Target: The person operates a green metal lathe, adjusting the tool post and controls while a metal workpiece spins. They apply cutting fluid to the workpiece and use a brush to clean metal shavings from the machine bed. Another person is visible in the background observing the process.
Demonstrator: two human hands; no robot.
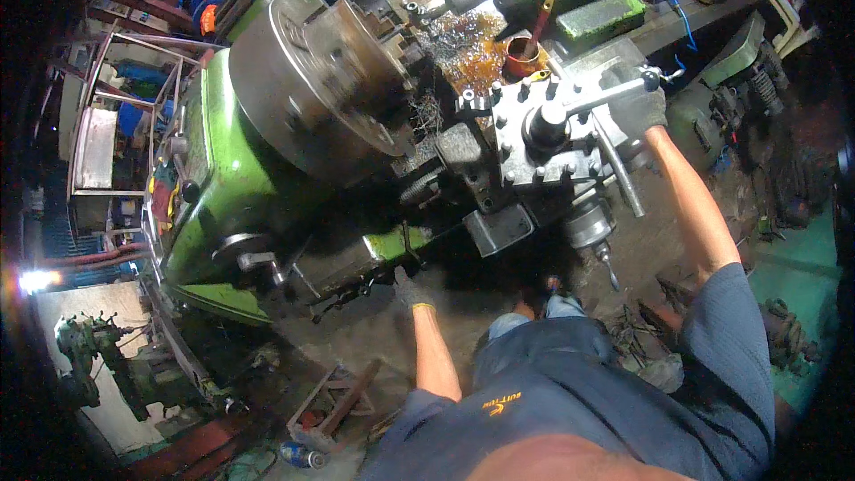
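A large green lathe stands before me, its round chuck (343, 80) blurred. My right hand (648, 111), in a grey glove, is at the right side of the square tool post (548, 129). It is just below the ball end of the tool post's lever (614, 93). Blur and the machine parts hide its fingers. Low at the front, my gloved left hand (412, 290) reaches up to a thin dark lever (406, 240), close to its lower end. Whether those fingers wrap round it does not show. Under the tool post a metal handwheel (590, 224) carries a crank handle.
A red cup (523, 55) with a brush (541, 18) stands on the oily, chip-strewn carriage. Metal chips (426, 114) gather beside the chuck. A metal frame (334, 401) and a blue can (301, 455) are on the floor at lower left. Machine parts (788, 338) lie at right.
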